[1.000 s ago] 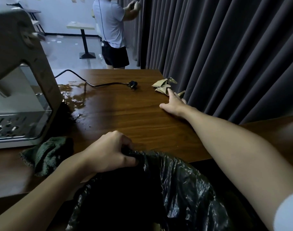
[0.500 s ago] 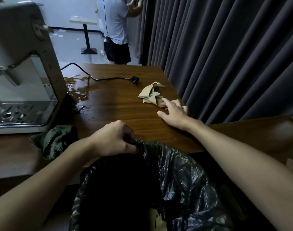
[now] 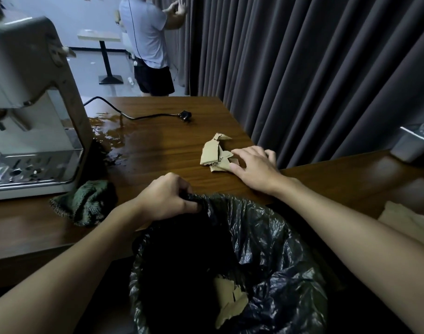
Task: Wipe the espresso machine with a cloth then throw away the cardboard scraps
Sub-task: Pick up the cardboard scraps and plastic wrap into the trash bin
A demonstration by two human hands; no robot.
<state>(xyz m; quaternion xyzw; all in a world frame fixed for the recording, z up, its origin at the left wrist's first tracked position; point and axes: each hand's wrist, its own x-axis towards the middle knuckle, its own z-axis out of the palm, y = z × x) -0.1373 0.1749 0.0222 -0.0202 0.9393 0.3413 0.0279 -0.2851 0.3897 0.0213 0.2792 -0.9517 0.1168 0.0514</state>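
Near the tabletop (image 3: 157, 150) right edge: scraps half cleared.
Right hand (image 3: 254, 168) fingers spread on cardboard scraps (image 3: 214, 153); left hand (image 3: 167, 197) grips the bin bag (image 3: 266, 237), some cardboard already inside.

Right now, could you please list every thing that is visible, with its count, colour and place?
espresso machine: one, pale grey, table left
cloth: one, dark green, beside machine base
power cord: one, black, unplugged, on table
spilled liquid: one puddle, beside machine
cardboard scraps: small pile, brown, table right; more in bag
bin bag: one, black, below table edge
table: one, brown wood
curtain: dark grey, right
bystander: one, far end
left hand: gripping bag rim
right hand: on scraps
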